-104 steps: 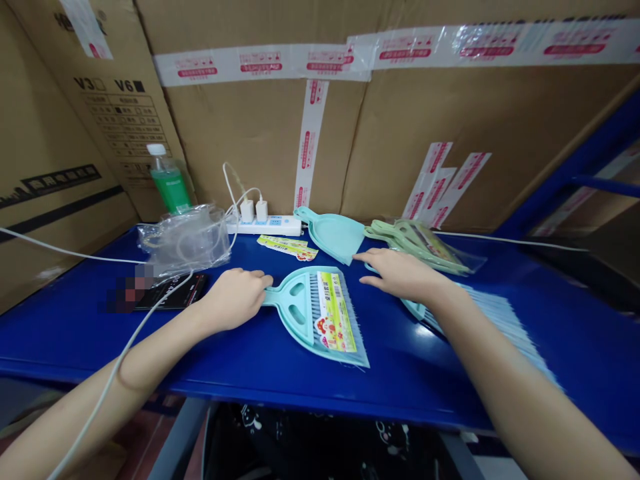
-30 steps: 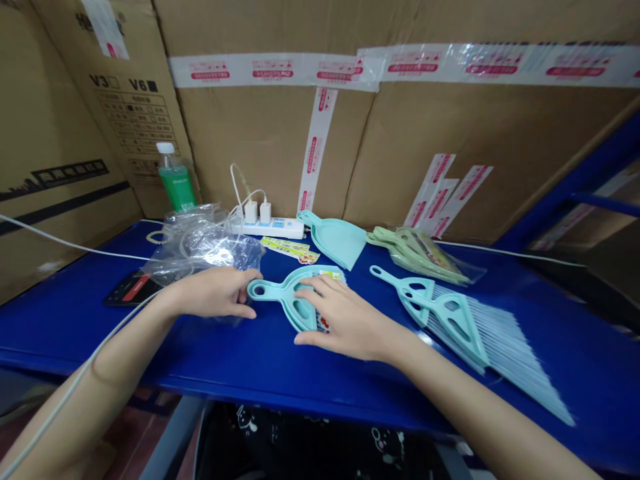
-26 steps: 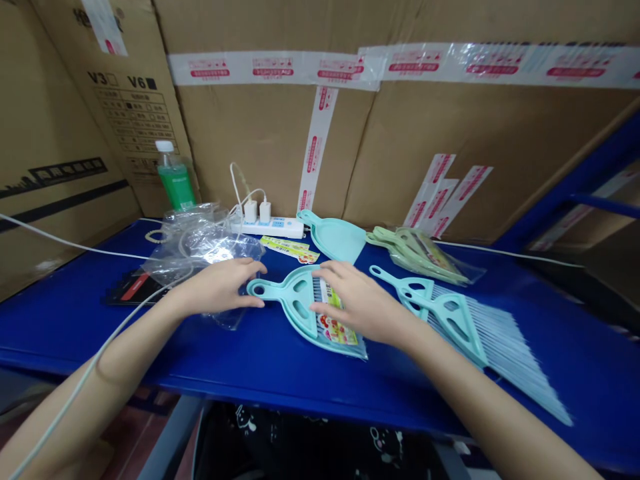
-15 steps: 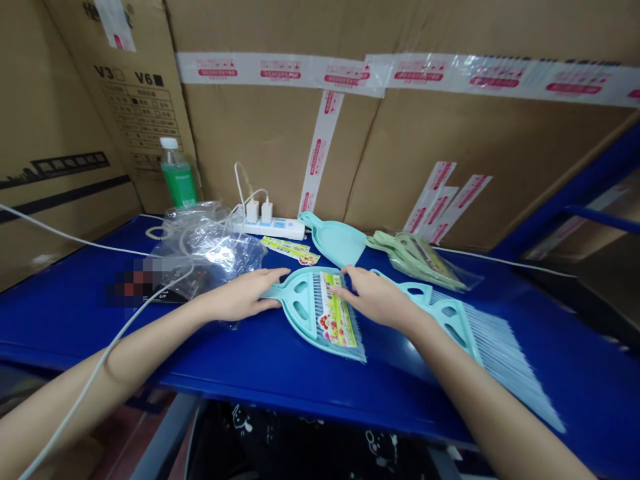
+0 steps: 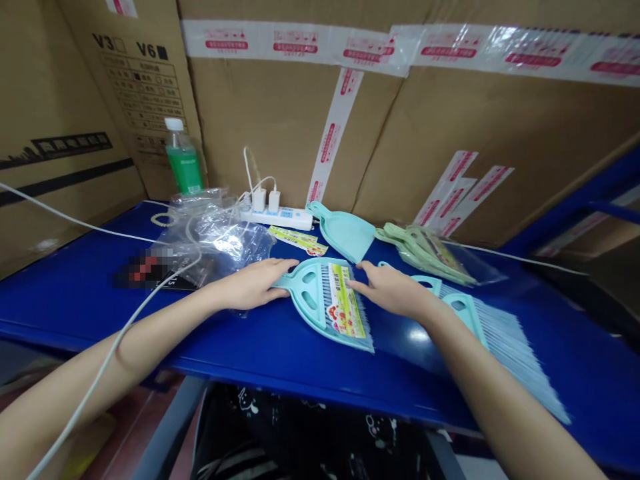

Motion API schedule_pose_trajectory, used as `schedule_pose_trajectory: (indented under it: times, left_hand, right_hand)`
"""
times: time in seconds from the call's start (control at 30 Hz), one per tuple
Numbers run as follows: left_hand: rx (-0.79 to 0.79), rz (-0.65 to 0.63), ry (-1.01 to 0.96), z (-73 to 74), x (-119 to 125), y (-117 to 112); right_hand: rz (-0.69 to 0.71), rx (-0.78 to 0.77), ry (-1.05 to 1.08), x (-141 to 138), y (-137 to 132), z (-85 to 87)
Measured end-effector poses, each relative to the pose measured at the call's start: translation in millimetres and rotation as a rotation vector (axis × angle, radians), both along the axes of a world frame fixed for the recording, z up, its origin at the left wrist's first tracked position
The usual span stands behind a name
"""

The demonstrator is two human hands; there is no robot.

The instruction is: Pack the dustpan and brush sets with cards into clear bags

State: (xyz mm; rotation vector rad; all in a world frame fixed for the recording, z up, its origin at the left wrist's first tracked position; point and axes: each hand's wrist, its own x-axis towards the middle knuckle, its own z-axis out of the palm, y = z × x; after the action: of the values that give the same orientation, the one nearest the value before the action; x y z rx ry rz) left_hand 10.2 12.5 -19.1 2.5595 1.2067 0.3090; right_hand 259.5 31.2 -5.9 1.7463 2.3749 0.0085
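Pressing in from both sides, the two hands frame a teal hand brush [image 5: 320,300] lying flat on the blue table [image 5: 75,300], centre, close to the near edge. The left hand [image 5: 247,287] is open, fingers stretched flat over the brush's thin handle, not curled round it. The right hand [image 5: 395,293] is open too, fingers spread, tips touching the brush's far right corner by the bristles. The brush is smooth moulded plastic, triangular with two cut-outs. Its pale bristles fan out to the near right, with a bright printed paper label [image 5: 344,301] across them.

Containers: far right, a clear plastic bag [image 5: 435,250] holds stacked pale green brush-and-pan sets. Far left sits a crinkled heap of clear bags [image 5: 215,230], and behind it a bottle [image 5: 184,160] of green liquid with a white cap. A scoop-shaped teal dustpan [image 5: 346,235] sits just beyond the brush. Two more teal brushes [image 5: 495,333] lie under the right forearm. Taped cardboard boxes [image 5: 280,127] wall the back.
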Motion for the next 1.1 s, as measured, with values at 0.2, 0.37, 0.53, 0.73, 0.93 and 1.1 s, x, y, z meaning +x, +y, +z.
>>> schedule_pose_trajectory:
  times: [0.2, 0.37, 0.53, 0.73, 0.93, 1.1]
  left_hand:
    - [-0.022, 0.04, 0.054, 3.9, 2, 1]
    - [-0.033, 0.022, 0.049, 5.6, 1, 2]
    - [-0.013, 0.016, 0.037, 2.5, 1, 5]
    - [0.035, 0.012, -0.041, -1.0, -3, 9]
    - [0.0, 0.023, -0.134, 2.6, -7, 11]
    - [0.018, 0.014, -0.119, 7.0, -7, 9]
  right_hand:
    - [0.07, -0.117, 0.044, 2, 0, 7.1]
    - [0.096, -0.136, 0.099, -1, 0, 8.5]
    - [0.075, -0.137, 0.185, -1, 3, 5.6]
    - [-0.063, -0.303, 0.567, 7, 14, -3.4]
    - [-0.198, -0.614, 1.175, 10, 21, -11.1]
    - [-0.19, -0.784, 1.481, 9, 28, -21.7]
